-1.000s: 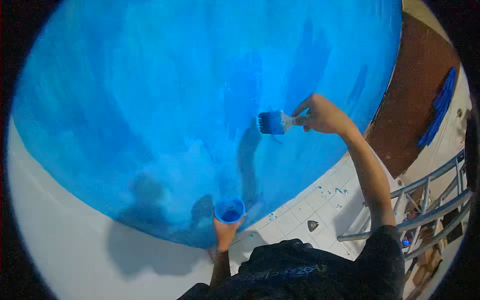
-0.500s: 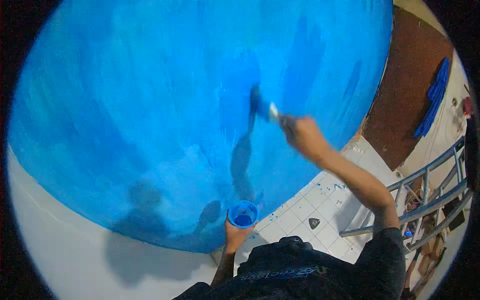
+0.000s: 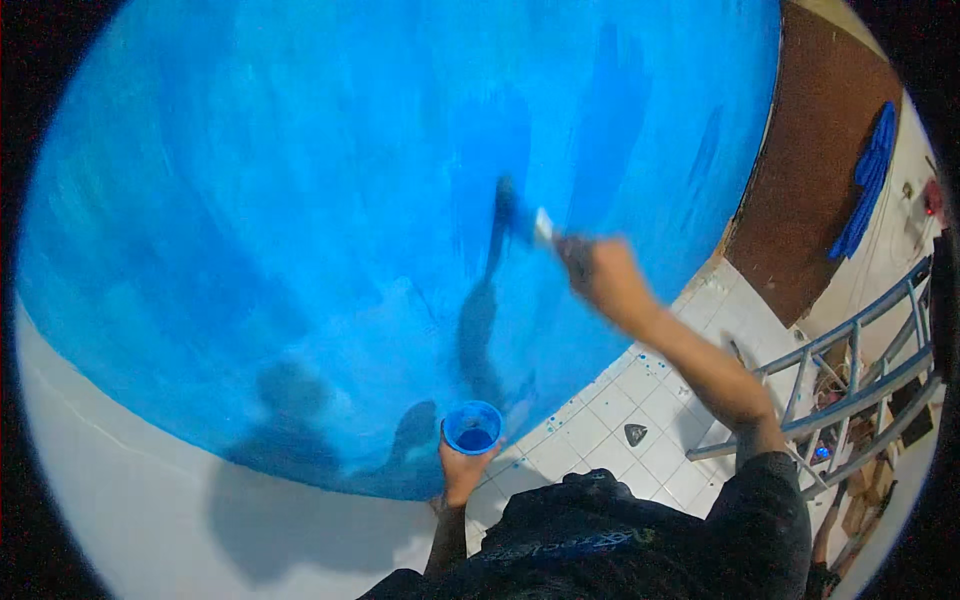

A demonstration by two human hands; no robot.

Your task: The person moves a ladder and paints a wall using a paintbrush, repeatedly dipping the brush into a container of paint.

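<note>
My right hand [image 3: 605, 280] is wrapped round the handle of a paintbrush [image 3: 543, 227]. Its blue-coated bristles are at the wall [image 3: 330, 190], over a darker wet blue patch; whether they touch is blurred. The wall is painted in uneven blues, with several deeper strokes right of the brush. Low in front of me, my left hand [image 3: 463, 474] holds a blue cup [image 3: 473, 428] upright from below and the side. Darker blue paint [image 3: 474, 439] lies in the bottom of the cup.
White floor tiles [image 3: 611, 405] with blue drips run along the wall's foot. A metal ladder [image 3: 860, 370] stands at the right, beside assorted items. Behind it are a brown door-like panel [image 3: 815, 150] and a hanging blue cloth [image 3: 868, 185]. A white surface [image 3: 130, 470] borders the blue at lower left.
The brush and my right hand have shifted slightly downward. My left hand with the cup sits a little further left in view. Both grips are the same.
</note>
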